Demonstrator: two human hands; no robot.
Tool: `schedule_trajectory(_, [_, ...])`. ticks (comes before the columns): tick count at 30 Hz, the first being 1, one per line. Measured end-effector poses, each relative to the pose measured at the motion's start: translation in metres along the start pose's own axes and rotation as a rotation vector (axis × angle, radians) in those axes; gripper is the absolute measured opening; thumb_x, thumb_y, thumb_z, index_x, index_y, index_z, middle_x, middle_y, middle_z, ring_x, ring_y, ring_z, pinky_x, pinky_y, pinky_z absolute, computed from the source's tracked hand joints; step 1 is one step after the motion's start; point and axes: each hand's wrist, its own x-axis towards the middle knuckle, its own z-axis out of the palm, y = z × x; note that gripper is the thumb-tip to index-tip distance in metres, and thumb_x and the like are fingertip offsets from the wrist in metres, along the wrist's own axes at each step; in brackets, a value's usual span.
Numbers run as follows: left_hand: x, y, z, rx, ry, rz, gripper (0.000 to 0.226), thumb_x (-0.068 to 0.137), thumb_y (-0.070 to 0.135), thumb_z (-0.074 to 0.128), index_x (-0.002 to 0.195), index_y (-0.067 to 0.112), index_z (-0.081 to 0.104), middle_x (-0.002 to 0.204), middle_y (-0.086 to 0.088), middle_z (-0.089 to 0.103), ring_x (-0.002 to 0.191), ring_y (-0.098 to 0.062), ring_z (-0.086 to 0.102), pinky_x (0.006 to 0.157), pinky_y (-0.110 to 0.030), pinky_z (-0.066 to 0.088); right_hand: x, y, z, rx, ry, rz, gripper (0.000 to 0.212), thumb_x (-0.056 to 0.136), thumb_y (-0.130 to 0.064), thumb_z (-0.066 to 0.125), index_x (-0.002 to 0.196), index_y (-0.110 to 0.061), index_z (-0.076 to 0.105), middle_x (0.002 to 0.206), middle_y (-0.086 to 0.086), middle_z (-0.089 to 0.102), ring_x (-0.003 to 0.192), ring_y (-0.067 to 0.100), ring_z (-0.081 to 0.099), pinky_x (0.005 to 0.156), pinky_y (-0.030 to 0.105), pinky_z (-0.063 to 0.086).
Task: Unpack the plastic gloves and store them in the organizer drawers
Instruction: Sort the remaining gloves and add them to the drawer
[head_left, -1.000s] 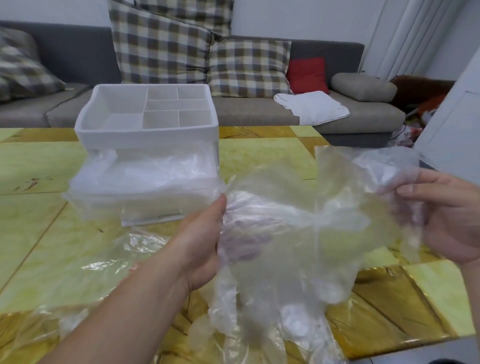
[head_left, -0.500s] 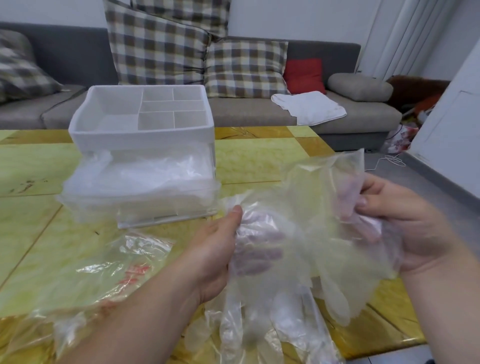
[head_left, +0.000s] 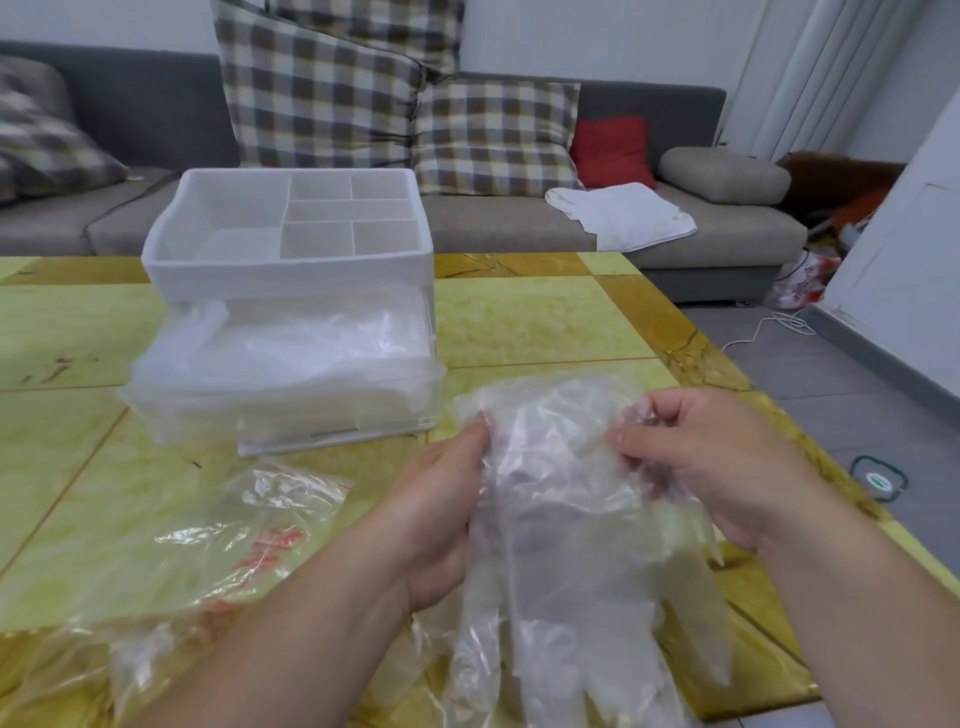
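Right, both hands are up over the near right part of the table (head_left: 524, 322), and the bundle of plastic gloves (head_left: 556, 499) hangs between them, cuffs up, fingers dangling toward the near edge. The left hand (head_left: 441, 499) pinches the left cuff edge, thumb in front and fingers behind the film. The right hand (head_left: 711, 462) is curled round the right edge, clamped on it. This stuff looks feather-light, limp and slippery, likely to cling and slide apart, so I'd say grip at the cuffs, with the whole stack pinched together. Now the count: one bundle in hand, though how many gloves are in it I can't tell. One organizer (head_left: 291, 273) sits at far left, six compartments in its top tray. One clear drawer (head_left: 291, 410) is pulled out with more clear film heaped inside, and one emptied bag (head_left: 208, 545) with red print lies near left.
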Motion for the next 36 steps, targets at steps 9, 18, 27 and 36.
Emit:
schedule_trajectory(9, [-0.001,-0.003,-0.002,0.001,-0.054,-0.021,0.043,0.103,0.037,0.049,0.111,0.001,0.071,0.104,-0.024,0.073,0.094,-0.041,0.072,0.080,-0.055,0.059,0.001,0.004,0.007,-0.092,0.065,-0.085,0.030,0.075,-0.013,0.080,0.074,0.007,0.057,0.071,0.007,0.051,0.068,0.017,0.046,0.066,0.032,0.035])
schedule_trajectory(18, [0.008,-0.005,-0.008,-0.001,-0.113,-0.064,0.055,0.101,0.049,0.042,0.125,0.005,0.066,0.116,-0.021,0.071,0.105,-0.037,0.069,0.087,-0.049,0.058,0.002,0.008,0.012,0.121,-0.045,0.064,0.018,0.075,0.002,0.078,0.071,0.000,0.060,0.058,0.010,0.053,0.051,0.021,0.053,0.056,0.031,0.044])
schedule_trajectory(27, [0.000,-0.005,-0.003,0.167,-0.100,0.147,0.028,0.084,0.031,0.070,0.096,0.007,0.078,0.098,-0.014,0.077,0.084,-0.026,0.075,0.072,-0.039,0.059,0.003,0.010,0.018,0.053,0.047,-0.027,0.023,0.069,0.009,0.078,0.062,-0.008,0.064,0.060,0.012,0.058,0.053,0.023,0.056,0.054,0.033,0.046])
schedule_trajectory(36, [0.000,-0.001,-0.007,0.167,0.040,0.186,0.021,0.099,0.022,0.058,0.099,0.006,0.071,0.087,-0.014,0.076,0.081,-0.035,0.075,0.085,-0.052,0.058,0.009,0.006,-0.006,0.164,0.020,0.068,0.046,0.067,-0.009,0.085,0.110,-0.019,0.070,0.091,0.004,0.076,0.084,0.020,0.067,0.078,0.034,0.049])
